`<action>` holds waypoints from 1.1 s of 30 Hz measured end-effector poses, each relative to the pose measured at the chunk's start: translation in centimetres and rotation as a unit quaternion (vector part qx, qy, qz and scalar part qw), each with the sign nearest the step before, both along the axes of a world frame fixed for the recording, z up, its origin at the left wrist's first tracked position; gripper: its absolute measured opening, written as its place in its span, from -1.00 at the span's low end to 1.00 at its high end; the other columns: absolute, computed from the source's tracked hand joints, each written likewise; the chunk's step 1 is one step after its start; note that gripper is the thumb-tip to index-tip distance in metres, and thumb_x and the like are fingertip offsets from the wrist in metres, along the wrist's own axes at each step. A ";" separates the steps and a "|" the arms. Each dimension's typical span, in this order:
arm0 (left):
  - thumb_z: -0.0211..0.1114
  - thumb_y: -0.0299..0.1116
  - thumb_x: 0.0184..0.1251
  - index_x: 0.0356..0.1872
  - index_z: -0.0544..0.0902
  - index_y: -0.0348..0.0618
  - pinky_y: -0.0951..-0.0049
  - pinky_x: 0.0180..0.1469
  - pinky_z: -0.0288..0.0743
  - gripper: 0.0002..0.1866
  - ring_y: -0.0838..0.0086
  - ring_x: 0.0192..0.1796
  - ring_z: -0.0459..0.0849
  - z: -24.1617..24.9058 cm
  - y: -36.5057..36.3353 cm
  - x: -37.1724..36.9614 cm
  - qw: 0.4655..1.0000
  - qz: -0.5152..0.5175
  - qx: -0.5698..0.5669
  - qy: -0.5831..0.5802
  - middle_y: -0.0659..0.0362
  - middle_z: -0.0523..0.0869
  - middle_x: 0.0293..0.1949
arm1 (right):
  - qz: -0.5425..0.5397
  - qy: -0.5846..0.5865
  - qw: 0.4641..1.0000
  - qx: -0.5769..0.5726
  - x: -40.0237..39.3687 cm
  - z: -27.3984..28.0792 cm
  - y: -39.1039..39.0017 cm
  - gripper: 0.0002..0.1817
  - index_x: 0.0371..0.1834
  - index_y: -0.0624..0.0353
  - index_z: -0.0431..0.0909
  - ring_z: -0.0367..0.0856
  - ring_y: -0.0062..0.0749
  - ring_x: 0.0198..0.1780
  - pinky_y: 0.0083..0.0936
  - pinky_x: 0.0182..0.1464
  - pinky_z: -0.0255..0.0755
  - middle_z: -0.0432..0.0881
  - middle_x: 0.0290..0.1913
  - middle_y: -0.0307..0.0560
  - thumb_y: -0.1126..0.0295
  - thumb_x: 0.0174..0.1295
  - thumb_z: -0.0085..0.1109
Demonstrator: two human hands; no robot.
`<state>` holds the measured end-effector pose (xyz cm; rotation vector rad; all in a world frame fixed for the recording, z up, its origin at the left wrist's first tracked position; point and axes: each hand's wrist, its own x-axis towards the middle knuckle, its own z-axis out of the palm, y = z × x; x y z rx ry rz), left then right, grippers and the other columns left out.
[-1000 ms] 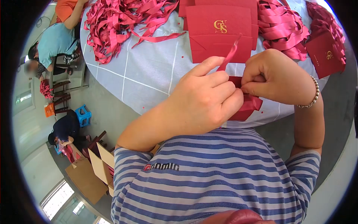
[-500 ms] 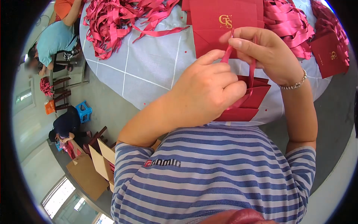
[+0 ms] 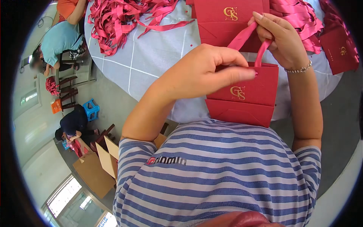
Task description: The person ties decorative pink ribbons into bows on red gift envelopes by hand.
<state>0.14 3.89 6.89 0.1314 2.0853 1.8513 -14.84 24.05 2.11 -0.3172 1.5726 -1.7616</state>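
A small red paper gift bag (image 3: 240, 108) with a gold monogram stands at the table's near edge, its front facing me. A pink ribbon handle (image 3: 244, 37) rises from its top in a loop. My right hand (image 3: 281, 36), with a bracelet at the wrist, pinches the top of this ribbon and draws it upward. At the bag's upper rim, my left hand (image 3: 215, 70) has thumb and forefinger closed about the edge, the thumb lying across the front. Its other fingers are partly hidden.
Behind lie more red bags (image 3: 215, 32), flanked by a pink ribbon pile (image 3: 109, 26) and another ribbon bundle (image 3: 302, 19). Further bags (image 3: 338, 55) sit at the right. Off to the left are an open carton (image 3: 92, 172), a blue stool (image 3: 90, 109) and other people (image 3: 60, 43).
My right hand has raised the ribbon into a taller loop. The bag has turned upright, showing its front monogram. My left hand has shifted from the ribbon to the bag's rim.
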 end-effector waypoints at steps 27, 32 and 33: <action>0.55 -0.40 0.16 0.00 0.67 -0.35 0.33 0.03 0.55 -0.59 0.24 -0.07 0.68 -1.3 -2.2 2.1 0.872 0.186 -0.361 0.274 0.04 0.71 -0.09 | -0.151 0.592 0.727 0.314 3.2 -1.3 8.6 -0.86 -0.27 0.27 0.69 0.66 -0.11 -0.24 -0.27 -0.17 0.53 0.64 -0.21 -0.05 0.47 0.17 0.44; 0.60 -0.31 0.08 0.11 0.62 -0.32 0.20 0.12 0.50 -0.43 0.10 0.05 0.59 -2.9 -1.3 2.0 0.856 0.153 -0.426 0.250 0.01 0.63 -0.02 | -0.140 0.480 0.835 0.230 8.9 1.8 5.6 -0.89 -0.25 0.29 0.59 0.62 -0.17 -0.51 -0.43 -0.41 0.48 0.63 -0.44 -0.02 0.51 0.32 0.34; 0.60 -0.31 0.08 0.11 0.62 -0.32 0.20 0.12 0.50 -0.43 0.10 0.05 0.59 -3.0 -1.2 1.8 0.856 0.150 -0.424 0.255 0.01 0.63 -0.02 | -0.123 0.448 0.863 0.198 9.5 1.8 5.4 -0.90 -0.25 0.29 0.58 0.61 -0.24 -0.55 -0.45 -0.43 0.46 0.60 -0.48 -0.02 0.52 0.34 0.32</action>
